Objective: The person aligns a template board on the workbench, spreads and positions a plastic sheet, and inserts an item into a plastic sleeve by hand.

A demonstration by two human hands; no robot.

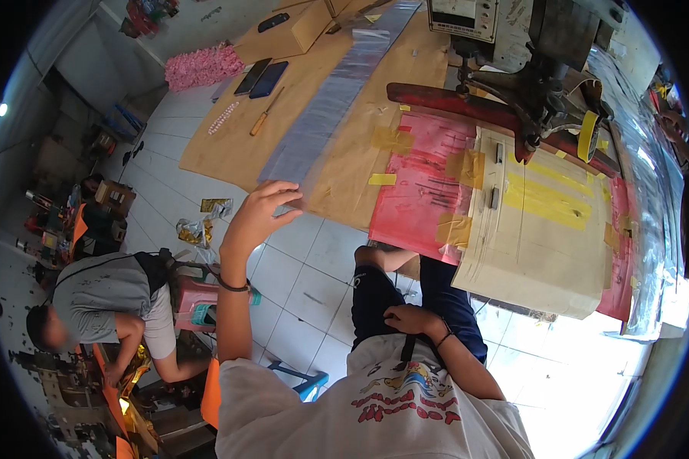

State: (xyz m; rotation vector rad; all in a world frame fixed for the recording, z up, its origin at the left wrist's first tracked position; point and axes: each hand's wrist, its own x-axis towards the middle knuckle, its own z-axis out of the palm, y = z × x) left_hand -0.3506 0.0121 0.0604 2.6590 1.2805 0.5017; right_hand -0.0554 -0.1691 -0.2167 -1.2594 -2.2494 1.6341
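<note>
My left hand (262, 216) is at the near end of a long clear plastic strip (314, 122) on the table. Its fingers are stretched out and the thumb stands apart from them; whether they touch the film's edge I cannot tell. My right hand (412, 317) rests on my lap, fingers loosely laid, with nothing seen in it. To the right, a press machine (547, 76) stands over a cream board (528, 252) marked with yellow tape. Under that board lies a red sheet (421, 183) held with tape pieces.
On the brown table (344, 187) lie two phones (269, 79), a wooden-handled screwdriver (260, 122) and a cardboard box (295, 34). A pink bundle (203, 66) is behind its left edge. Another person (115, 291) bends over work at lower left. Clear sheets (651, 191) lie at far right.
</note>
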